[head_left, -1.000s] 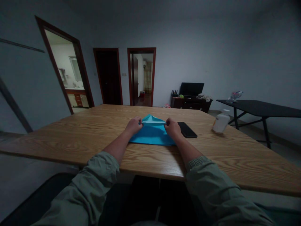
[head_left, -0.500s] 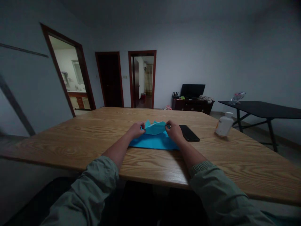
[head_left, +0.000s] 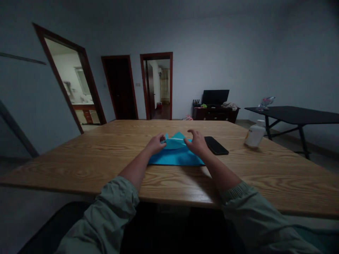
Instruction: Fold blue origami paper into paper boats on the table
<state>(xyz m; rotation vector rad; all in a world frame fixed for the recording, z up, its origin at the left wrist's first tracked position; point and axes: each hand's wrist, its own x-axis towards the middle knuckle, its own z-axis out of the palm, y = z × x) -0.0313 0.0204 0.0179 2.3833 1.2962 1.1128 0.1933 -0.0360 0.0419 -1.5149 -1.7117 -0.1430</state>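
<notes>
A folded piece of light-blue paper point(head_left: 175, 143), with pointed flaps standing up at its back, sits over a flat, darker blue sheet point(head_left: 176, 158) on the table. My left hand point(head_left: 156, 144) is at the paper's left end, fingers curled and thumb closed on its edge. At the right end is my right hand point(head_left: 197, 143), its index finger lifted away from the thumb in a wide gap. The right thumb lies at or very near the paper's edge; whether it touches, I cannot tell.
A black phone point(head_left: 215, 145) lies just right of my right hand. Farther right on the wooden table point(head_left: 106, 155) stands a white bottle point(head_left: 255, 134). Beyond the table are a black folding table point(head_left: 296, 114) and a cabinet with a dark screen point(head_left: 215, 97).
My right hand has opened, its index finger rising off the paper's right end. The paper sits slightly lower, and a pointed flap shows more at its back. The camera view has shifted a little.
</notes>
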